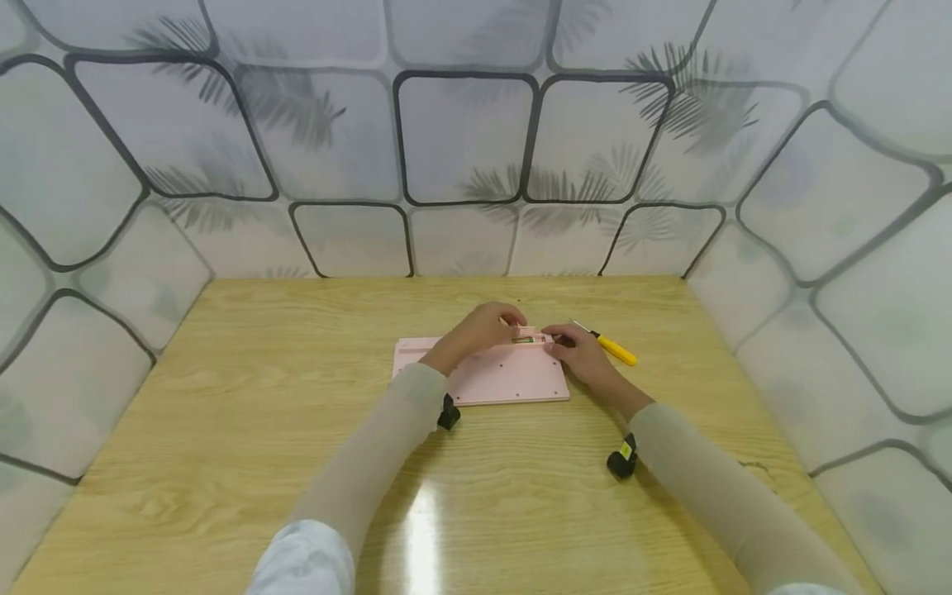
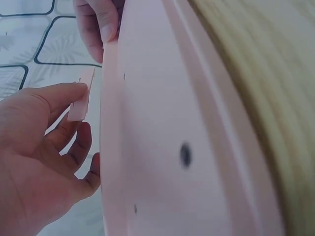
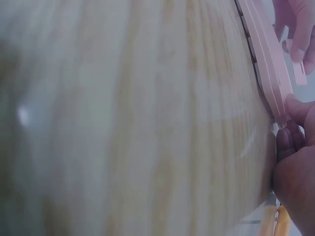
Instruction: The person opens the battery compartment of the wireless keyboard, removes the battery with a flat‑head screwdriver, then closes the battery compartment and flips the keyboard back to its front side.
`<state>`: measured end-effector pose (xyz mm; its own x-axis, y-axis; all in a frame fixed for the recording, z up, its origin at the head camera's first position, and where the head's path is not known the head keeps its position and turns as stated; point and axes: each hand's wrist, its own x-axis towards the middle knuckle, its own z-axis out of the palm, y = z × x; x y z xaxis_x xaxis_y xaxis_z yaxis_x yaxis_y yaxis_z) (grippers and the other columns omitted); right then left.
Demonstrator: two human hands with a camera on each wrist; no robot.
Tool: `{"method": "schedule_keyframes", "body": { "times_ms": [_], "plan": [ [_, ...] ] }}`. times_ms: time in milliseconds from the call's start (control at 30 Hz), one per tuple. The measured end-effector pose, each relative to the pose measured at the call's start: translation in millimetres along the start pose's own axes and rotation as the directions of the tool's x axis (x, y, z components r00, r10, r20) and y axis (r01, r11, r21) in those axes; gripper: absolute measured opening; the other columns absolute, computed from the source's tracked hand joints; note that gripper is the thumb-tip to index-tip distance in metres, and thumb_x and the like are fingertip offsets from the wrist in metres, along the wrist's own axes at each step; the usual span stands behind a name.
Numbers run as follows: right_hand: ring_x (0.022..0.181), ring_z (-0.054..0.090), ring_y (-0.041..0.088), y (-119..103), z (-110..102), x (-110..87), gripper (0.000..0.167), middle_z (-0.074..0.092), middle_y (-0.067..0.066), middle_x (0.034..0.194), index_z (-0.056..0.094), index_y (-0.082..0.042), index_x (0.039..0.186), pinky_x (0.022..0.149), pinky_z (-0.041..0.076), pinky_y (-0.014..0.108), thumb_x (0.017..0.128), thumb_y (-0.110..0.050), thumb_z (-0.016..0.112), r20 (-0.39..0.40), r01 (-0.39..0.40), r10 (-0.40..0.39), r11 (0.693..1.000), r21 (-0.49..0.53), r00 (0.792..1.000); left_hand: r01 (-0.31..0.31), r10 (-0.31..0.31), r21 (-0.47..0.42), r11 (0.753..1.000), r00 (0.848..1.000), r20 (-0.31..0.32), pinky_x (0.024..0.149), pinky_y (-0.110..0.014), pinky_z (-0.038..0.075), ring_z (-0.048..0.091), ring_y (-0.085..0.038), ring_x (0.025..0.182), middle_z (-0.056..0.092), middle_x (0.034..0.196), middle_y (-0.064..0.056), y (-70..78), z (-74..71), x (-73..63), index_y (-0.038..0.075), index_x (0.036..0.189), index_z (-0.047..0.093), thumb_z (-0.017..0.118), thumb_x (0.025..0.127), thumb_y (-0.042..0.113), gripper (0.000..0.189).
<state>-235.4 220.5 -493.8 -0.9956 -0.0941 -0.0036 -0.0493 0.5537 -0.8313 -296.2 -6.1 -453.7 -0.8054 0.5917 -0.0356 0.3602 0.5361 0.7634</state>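
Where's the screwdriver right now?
In the head view, the screwdriver lies on the table to the right of the pink keyboard, just past the right hand, its handle end farther right.

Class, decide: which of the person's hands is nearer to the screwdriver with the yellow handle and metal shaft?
Right. The right hand is just left of the screwdriver; the left hand is farther left, pinching a small flat pink piece.

Pink keyboard (image 1: 513,382) face down on a wooden table (image 1: 283,397), dark dots across its back, right hand (image 1: 582,354) gripping its far right corner, open slot (image 1: 539,339) there showing a green item (image 1: 523,340), slim pink cover (image 2: 80,104) pinched in the left hand (image 1: 485,327)
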Motion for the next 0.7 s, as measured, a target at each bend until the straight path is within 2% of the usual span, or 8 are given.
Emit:
{"method": "schedule_keyframes", "body": {
  "times_ms": [200,300,500,700],
  "plan": [
    [0.106,0.050,0.027,-1.8,-7.3,9.0,0.032,0.058,0.011,0.122,0.063,-0.013,0.134,0.093,0.043,0.039,0.103,-0.020,0.060,0.020,0.007,-0.006,1.000,-0.026,1.000,0.031,-0.032,-0.011,0.999,0.998,-0.046,0.092,-0.040,0.051,0.058,-0.022,0.112,0.064,0.124,-0.006,-4.5,-24.5,-0.7,0.014,0.126,0.068,0.057,0.103,0.016,0.026],
    [0.106,0.050,0.026,-3.5,-8.4,8.3,0.032,0.058,0.011,0.122,0.063,-0.012,0.135,0.092,0.042,0.038,0.103,-0.019,0.060,0.024,0.014,-0.013,0.999,-0.033,1.000,0.035,-0.035,0.007,0.999,0.997,-0.068,0.095,-0.042,0.050,0.058,-0.024,0.114,0.065,0.124,-0.008,-7.7,-36.0,-5.7,0.011,0.125,0.068,0.058,0.103,0.013,0.025],
    [0.106,0.049,0.026,-4.2,-10.5,7.6,0.032,0.057,0.011,0.123,0.062,-0.012,0.135,0.092,0.042,0.038,0.103,-0.018,0.059,0.034,0.013,-0.012,1.000,-0.011,0.999,0.042,-0.037,0.089,0.995,0.998,-0.059,0.100,-0.043,0.048,0.058,-0.025,0.117,0.065,0.124,-0.009,-18.7,-50.1,-10.8,0.008,0.121,0.069,0.059,0.102,0.010,0.022],
    [0.106,0.050,0.026,-3.6,-9.8,9.8,0.032,0.058,0.010,0.123,0.063,-0.013,0.135,0.092,0.042,0.038,0.103,-0.019,0.059,0.043,0.014,-0.014,1.000,-0.019,0.999,0.071,-0.065,0.106,0.992,0.996,-0.059,0.101,-0.044,0.048,0.059,-0.027,0.116,0.066,0.122,-0.011,-35.0,-63.0,-14.2,0.008,0.121,0.069,0.059,0.100,0.008,0.023]
  ]
}}
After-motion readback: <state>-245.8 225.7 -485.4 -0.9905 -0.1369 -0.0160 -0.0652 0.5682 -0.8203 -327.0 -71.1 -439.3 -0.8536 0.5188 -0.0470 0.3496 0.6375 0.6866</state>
